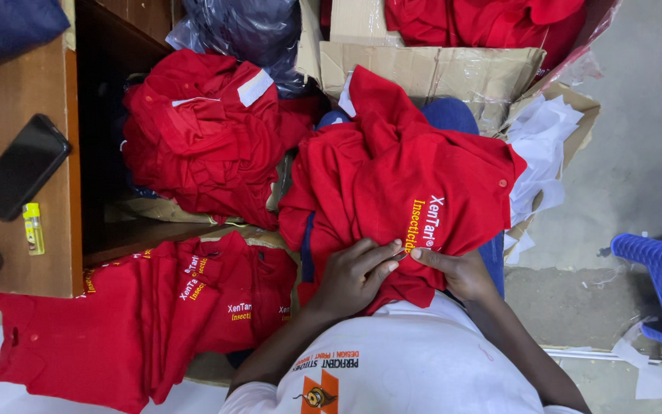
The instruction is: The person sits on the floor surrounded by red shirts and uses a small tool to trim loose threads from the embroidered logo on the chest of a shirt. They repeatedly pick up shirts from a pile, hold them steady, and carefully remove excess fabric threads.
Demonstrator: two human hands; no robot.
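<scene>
A red polo shirt [400, 176] with yellow and white embroidered lettering lies crumpled over my lap. My left hand [354, 277] presses down on its lower edge, fingers bunched on the cloth just beside the lettering. My right hand [457, 270] pinches the same edge from the right, its forefinger meeting the left fingertips. Whether something small sits between the fingertips is too fine to tell. I wear a white printed shirt [400, 368].
A loose heap of red shirts [208, 130] lies upper left, and flattened red shirts [155, 314] are stacked lower left. Behind stand a cardboard box [430, 69] and white paper scraps [545, 146]. A wooden desk [17, 100] holds a black phone [23, 165] and yellow lighter [34, 228]. A blue stool [660, 284] is right.
</scene>
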